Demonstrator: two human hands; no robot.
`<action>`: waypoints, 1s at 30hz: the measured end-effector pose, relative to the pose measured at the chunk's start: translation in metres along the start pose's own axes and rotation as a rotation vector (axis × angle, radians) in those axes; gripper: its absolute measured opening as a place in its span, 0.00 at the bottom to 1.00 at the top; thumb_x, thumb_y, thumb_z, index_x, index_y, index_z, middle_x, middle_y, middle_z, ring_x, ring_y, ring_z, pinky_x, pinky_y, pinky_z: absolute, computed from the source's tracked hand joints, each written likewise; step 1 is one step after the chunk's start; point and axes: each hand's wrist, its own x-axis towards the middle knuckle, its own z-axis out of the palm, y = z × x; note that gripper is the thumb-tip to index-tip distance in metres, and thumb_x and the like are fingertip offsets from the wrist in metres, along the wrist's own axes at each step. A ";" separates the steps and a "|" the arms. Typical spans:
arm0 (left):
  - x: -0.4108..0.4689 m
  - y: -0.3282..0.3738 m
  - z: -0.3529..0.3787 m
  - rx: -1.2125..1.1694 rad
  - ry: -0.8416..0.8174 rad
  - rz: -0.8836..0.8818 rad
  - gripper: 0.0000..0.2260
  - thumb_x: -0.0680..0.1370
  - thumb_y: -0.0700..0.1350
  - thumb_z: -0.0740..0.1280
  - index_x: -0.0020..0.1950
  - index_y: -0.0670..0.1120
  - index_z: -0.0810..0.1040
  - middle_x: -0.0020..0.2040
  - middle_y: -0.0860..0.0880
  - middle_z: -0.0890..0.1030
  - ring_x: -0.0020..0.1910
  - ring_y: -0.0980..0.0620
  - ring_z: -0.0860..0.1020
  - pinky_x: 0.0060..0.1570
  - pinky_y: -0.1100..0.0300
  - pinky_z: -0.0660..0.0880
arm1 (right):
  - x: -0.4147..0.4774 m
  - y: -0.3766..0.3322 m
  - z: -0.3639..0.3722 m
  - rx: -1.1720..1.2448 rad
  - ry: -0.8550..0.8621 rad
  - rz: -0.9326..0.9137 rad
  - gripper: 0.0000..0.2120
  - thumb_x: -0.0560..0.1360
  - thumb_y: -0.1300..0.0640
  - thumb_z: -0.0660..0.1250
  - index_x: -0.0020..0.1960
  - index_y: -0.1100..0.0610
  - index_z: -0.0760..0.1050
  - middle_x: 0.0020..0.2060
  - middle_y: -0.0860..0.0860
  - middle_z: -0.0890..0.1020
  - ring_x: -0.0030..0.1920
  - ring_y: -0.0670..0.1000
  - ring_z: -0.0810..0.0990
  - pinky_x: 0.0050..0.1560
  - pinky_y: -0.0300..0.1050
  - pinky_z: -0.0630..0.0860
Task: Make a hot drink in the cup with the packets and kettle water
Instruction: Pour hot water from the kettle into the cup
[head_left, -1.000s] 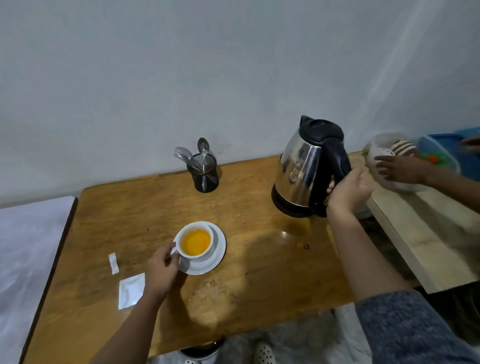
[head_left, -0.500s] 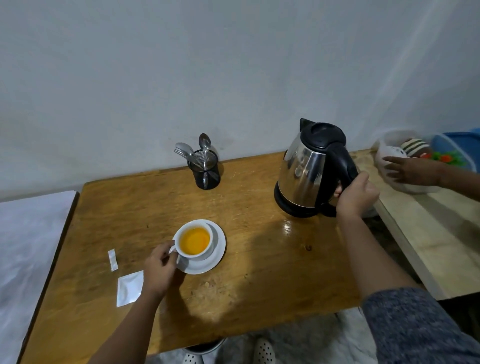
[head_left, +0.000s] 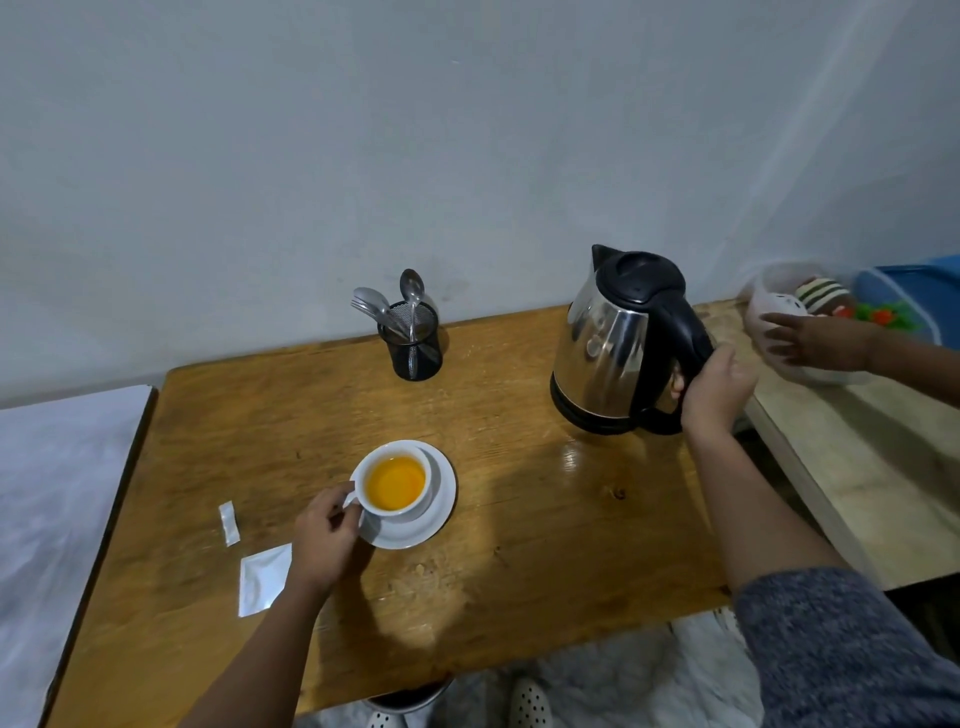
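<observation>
A white cup (head_left: 393, 486) holding orange liquid stands on a white saucer (head_left: 439, 506) in the middle of the wooden table (head_left: 545, 530). My left hand (head_left: 324, 538) pinches the cup's handle. At the table's right edge the steel kettle (head_left: 613, 343) with its black lid stands upright on the wood, and my right hand (head_left: 714, 387) is wrapped around its black handle. Two white packets lie left of the cup: a small strip (head_left: 229, 523) and a larger torn sachet (head_left: 262, 579).
A black mesh holder (head_left: 415, 343) with spoons and a fork stands at the back of the table. On the pale bench (head_left: 857, 467) to the right, another person's hand (head_left: 810, 343) rests on a white bowl (head_left: 779, 306). A white surface (head_left: 52, 493) adjoins the table's left side.
The kettle has gone from tilted to upright on the table, still in my right hand. My left hand stays on the cup handle. The view has shifted slightly.
</observation>
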 end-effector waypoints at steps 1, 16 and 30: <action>0.000 0.000 0.000 0.000 -0.003 -0.004 0.09 0.76 0.38 0.65 0.54 0.43 0.79 0.52 0.42 0.81 0.51 0.43 0.77 0.50 0.47 0.74 | -0.002 0.003 -0.001 -0.014 -0.013 0.002 0.18 0.79 0.58 0.53 0.31 0.54 0.64 0.26 0.51 0.69 0.22 0.44 0.70 0.25 0.38 0.66; 0.001 0.000 -0.002 -0.025 -0.049 -0.022 0.10 0.76 0.41 0.64 0.56 0.45 0.78 0.54 0.43 0.80 0.52 0.45 0.76 0.53 0.49 0.73 | -0.015 0.006 -0.006 -0.308 -0.065 -0.465 0.12 0.79 0.61 0.55 0.58 0.61 0.74 0.55 0.55 0.74 0.53 0.46 0.72 0.48 0.25 0.68; 0.000 -0.001 -0.007 -0.023 -0.096 0.041 0.10 0.76 0.44 0.63 0.55 0.53 0.78 0.53 0.51 0.80 0.52 0.52 0.77 0.52 0.52 0.75 | -0.097 0.018 0.160 -0.513 -0.844 -0.377 0.09 0.75 0.66 0.62 0.52 0.59 0.79 0.43 0.49 0.78 0.41 0.43 0.74 0.40 0.28 0.67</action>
